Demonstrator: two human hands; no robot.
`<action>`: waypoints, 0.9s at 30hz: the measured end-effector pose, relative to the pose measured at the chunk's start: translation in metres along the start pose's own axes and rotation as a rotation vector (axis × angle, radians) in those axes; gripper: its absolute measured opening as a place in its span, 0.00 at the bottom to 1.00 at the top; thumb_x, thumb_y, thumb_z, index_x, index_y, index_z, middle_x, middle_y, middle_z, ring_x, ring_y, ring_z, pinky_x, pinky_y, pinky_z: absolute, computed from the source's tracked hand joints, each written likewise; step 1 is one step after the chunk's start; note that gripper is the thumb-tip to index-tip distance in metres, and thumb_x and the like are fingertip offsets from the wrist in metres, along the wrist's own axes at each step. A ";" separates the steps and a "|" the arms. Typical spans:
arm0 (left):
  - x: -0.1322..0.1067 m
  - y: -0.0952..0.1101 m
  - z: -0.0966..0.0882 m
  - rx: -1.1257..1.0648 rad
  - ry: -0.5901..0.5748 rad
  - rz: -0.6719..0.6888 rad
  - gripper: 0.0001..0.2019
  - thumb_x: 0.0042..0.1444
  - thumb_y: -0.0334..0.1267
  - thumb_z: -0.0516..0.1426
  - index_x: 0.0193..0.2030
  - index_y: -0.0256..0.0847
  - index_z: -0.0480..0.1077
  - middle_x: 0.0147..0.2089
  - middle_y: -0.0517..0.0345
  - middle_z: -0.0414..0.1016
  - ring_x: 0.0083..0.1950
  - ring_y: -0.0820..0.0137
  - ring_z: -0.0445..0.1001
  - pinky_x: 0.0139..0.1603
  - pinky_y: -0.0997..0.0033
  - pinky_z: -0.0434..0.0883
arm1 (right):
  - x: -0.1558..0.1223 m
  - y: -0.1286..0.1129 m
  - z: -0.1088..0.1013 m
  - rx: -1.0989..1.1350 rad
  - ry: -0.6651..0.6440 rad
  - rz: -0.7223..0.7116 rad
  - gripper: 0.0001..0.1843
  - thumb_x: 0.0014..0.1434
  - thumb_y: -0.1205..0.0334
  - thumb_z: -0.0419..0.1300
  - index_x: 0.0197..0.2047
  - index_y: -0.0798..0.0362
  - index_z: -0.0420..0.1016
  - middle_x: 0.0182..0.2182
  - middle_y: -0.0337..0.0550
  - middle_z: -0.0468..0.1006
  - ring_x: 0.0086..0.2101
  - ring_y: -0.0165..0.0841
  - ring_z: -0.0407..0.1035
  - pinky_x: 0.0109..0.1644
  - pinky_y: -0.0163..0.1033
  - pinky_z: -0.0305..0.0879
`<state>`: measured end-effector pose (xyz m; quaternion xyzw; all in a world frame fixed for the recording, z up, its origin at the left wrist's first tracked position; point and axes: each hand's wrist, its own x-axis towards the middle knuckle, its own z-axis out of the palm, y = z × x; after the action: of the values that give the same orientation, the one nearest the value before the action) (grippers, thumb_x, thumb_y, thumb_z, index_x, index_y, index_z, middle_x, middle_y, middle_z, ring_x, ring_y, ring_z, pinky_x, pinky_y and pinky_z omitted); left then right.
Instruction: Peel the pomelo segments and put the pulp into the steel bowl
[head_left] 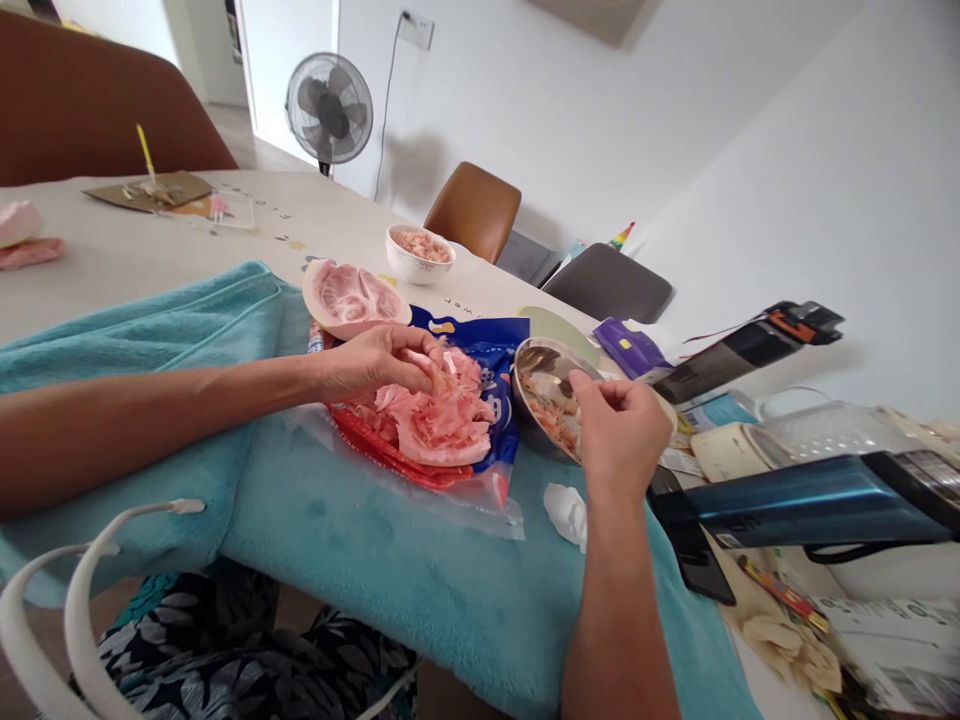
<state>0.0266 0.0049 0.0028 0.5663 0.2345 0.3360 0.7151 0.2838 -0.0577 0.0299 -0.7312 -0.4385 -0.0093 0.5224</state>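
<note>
In the head view, the left hand [379, 362] rests with curled fingers on a heap of pink pomelo flesh and peel [435, 415], gripping a piece at its top. The heap lies on a blue and red plastic bag [491, 365] spread over a teal towel [360, 540] at the table's near edge. The right hand [621, 432] is pinched shut on a small bit, too small to name, over the metal bowl [541, 385] just right of the bag. A pomelo half [352, 297] sits behind the left hand; a white bowl [418, 254] stands farther back on the table [112, 255].
</note>
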 end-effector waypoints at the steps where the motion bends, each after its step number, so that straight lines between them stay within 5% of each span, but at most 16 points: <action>1: 0.000 0.000 0.000 -0.004 -0.003 -0.003 0.12 0.41 0.25 0.65 0.33 0.37 0.70 0.29 0.58 0.82 0.32 0.74 0.77 0.37 0.76 0.68 | 0.003 0.002 -0.002 -0.100 0.006 -0.028 0.13 0.48 0.53 0.69 0.24 0.52 0.73 0.22 0.39 0.73 0.26 0.35 0.66 0.37 0.45 0.66; 6: -0.001 0.000 0.002 -0.001 -0.004 -0.001 0.11 0.41 0.27 0.67 0.32 0.37 0.71 0.31 0.59 0.81 0.33 0.74 0.78 0.39 0.74 0.70 | -0.015 -0.005 0.001 0.030 -0.061 -0.241 0.10 0.60 0.56 0.60 0.35 0.51 0.80 0.34 0.45 0.79 0.35 0.39 0.71 0.47 0.47 0.67; 11: -0.004 0.001 0.003 0.096 -0.070 0.024 0.10 0.45 0.27 0.66 0.35 0.36 0.72 0.32 0.59 0.81 0.36 0.73 0.79 0.40 0.76 0.70 | -0.052 -0.021 0.019 0.341 -0.624 -0.324 0.13 0.59 0.58 0.62 0.46 0.47 0.81 0.44 0.42 0.81 0.38 0.35 0.74 0.43 0.42 0.71; 14: -0.005 0.002 0.004 0.168 -0.117 0.035 0.09 0.47 0.28 0.65 0.35 0.37 0.72 0.33 0.60 0.81 0.37 0.73 0.79 0.38 0.77 0.70 | -0.060 -0.023 0.023 0.396 -0.799 -0.337 0.13 0.57 0.61 0.64 0.46 0.46 0.81 0.43 0.40 0.82 0.41 0.34 0.75 0.46 0.39 0.71; 27: -0.006 0.003 0.004 0.300 -0.100 0.019 0.09 0.45 0.30 0.64 0.35 0.37 0.71 0.33 0.56 0.82 0.39 0.69 0.81 0.37 0.76 0.71 | -0.061 -0.020 0.029 0.394 -0.760 -0.188 0.07 0.57 0.60 0.62 0.34 0.51 0.82 0.29 0.38 0.80 0.29 0.29 0.71 0.35 0.35 0.68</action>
<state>0.0249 -0.0023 0.0061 0.6851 0.2410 0.2752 0.6300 0.2203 -0.0727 0.0028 -0.5258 -0.6577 0.2969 0.4504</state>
